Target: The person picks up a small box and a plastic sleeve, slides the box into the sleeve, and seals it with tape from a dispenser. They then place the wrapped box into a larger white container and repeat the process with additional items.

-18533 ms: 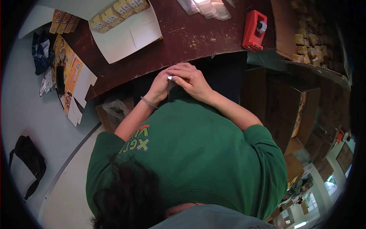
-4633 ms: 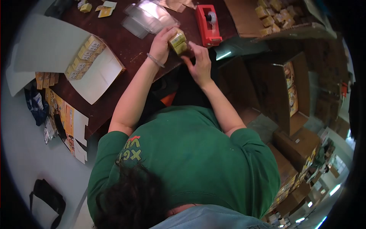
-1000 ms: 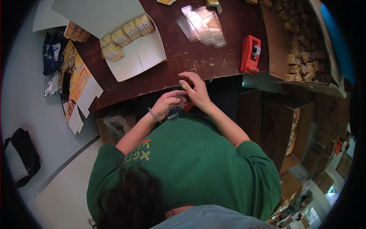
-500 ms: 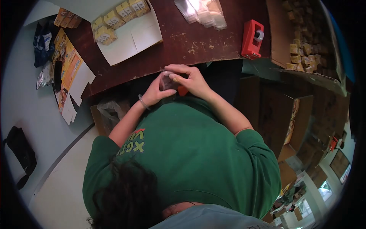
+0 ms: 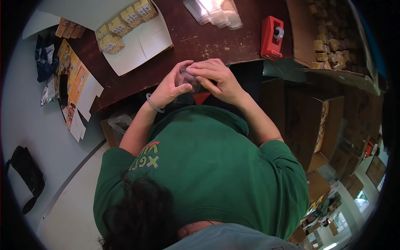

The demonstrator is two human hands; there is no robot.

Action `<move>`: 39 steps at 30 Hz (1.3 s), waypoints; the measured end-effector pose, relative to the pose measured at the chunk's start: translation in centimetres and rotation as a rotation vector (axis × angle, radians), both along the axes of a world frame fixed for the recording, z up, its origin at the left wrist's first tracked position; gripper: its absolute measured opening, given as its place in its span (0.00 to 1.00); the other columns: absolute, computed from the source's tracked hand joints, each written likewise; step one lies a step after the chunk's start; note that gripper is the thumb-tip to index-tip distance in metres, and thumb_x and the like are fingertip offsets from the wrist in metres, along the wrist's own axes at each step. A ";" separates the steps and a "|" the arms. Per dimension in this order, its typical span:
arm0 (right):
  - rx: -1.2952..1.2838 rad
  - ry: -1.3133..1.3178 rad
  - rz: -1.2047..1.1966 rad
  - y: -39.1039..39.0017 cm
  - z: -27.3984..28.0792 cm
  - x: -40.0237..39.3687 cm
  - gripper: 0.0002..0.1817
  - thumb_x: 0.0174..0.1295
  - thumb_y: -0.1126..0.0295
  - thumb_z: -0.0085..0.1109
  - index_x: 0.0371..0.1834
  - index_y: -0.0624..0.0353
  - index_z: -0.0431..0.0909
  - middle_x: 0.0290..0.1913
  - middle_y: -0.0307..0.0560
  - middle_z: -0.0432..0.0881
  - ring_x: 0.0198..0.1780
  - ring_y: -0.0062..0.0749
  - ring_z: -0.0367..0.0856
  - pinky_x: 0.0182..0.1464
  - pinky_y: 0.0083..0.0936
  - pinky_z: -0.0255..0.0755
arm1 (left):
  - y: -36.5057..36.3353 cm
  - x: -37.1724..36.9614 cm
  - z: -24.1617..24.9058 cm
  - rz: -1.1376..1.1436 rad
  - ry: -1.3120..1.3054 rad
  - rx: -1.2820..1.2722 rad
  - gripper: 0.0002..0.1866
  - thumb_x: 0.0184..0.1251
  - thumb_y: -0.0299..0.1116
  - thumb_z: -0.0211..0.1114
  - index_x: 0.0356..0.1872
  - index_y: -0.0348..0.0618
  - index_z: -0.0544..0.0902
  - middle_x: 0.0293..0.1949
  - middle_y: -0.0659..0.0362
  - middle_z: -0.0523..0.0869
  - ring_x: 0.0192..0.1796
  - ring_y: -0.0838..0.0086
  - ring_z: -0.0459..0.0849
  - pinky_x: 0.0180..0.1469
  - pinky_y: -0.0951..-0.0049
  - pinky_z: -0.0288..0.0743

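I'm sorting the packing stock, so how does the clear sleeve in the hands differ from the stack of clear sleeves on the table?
The clear sleeve is a single piece, held off the table between the left hand and right hand; the stack of clear sleeves is many pieces lying untouched near the red tape dispenser. The held one looks bent open; the stacked ones lie flat. Both are transparent plastic.

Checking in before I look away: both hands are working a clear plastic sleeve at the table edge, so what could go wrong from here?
1. The clear sleeve is pinched between the left hand and right hand past the table edge; a slip would likely drop it off the table.
2. The thin plastic may crease under the fingertips.
3. The red tape dispenser sits near the table edge; an elbow might knock it off.
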State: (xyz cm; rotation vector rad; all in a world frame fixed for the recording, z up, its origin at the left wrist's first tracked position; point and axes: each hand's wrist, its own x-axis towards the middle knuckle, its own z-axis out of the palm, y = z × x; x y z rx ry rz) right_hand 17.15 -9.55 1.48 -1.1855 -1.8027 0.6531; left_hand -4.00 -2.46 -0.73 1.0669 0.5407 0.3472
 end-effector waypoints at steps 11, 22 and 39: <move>0.061 0.059 -0.068 -0.3 -0.6 -0.8 0.13 0.60 0.70 0.67 0.48 0.53 0.85 0.49 0.40 0.86 0.53 0.35 0.81 0.64 0.39 0.65 | -0.2 0.8 0.7 -0.044 0.028 -0.071 0.53 0.58 0.56 0.76 0.76 0.40 0.55 0.59 0.58 0.75 0.57 0.76 0.80 0.55 0.70 0.82; -0.358 0.508 -0.111 0.0 -0.6 -1.5 0.46 0.55 0.67 0.73 0.78 0.53 0.58 0.59 0.49 0.80 0.61 0.47 0.76 0.69 0.38 0.64 | 0.7 2.0 0.8 0.131 -0.101 -0.056 0.62 0.52 0.65 0.75 0.78 0.42 0.49 0.60 0.53 0.75 0.60 0.70 0.79 0.63 0.66 0.74; -0.141 -0.268 -0.500 19.0 3.1 16.7 0.22 0.61 0.58 0.67 0.57 0.56 0.83 0.53 0.57 0.85 0.55 0.49 0.83 0.59 0.35 0.76 | 6.9 9.6 -5.8 0.490 -0.005 0.220 0.09 0.76 0.35 0.59 0.47 0.41 0.76 0.50 0.59 0.79 0.46 0.76 0.82 0.38 0.73 0.85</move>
